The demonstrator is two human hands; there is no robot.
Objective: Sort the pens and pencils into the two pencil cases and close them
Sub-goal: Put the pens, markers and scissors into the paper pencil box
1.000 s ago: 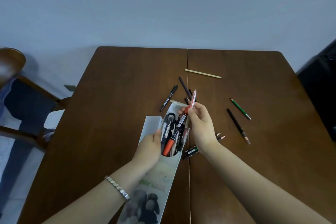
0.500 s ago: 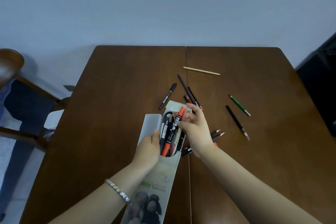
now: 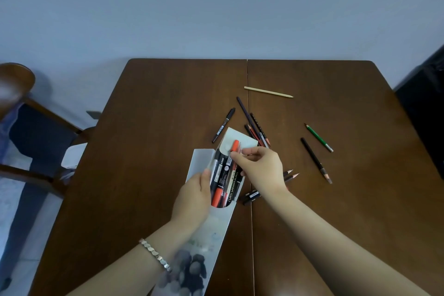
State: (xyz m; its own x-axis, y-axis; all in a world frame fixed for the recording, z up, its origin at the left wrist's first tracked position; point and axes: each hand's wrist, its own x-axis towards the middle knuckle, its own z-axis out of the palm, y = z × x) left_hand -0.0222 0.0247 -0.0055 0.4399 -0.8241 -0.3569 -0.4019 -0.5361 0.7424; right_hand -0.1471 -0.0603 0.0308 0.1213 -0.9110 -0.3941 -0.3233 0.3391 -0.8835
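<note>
A long white pencil case point(image 3: 211, 230) lies open on the brown table point(image 3: 153, 142), filled with several black and orange pens point(image 3: 223, 175). My left hand point(image 3: 192, 199) grips the case's left edge. My right hand point(image 3: 262, 168) pinches a pen with an orange cap point(image 3: 235, 145) that rests in the case's mouth. Loose on the table are a black marker point(image 3: 223, 125), a cluster of dark pencils point(image 3: 254, 127), a pale wooden pencil point(image 3: 268, 92), a green pencil point(image 3: 319, 137) and a black pencil point(image 3: 316, 160). More pencils point(image 3: 290, 174) lie partly hidden under my right wrist.
A wooden chair point(image 3: 26, 122) stands left of the table. A dark object point(image 3: 425, 113) is at the right edge. A seam point(image 3: 249, 199) runs down the table's middle. A blue-grey wall lies behind.
My right hand has lowered the orange-capped pen from upright above the case down into its mouth. The left hand has kept its hold on the case.
</note>
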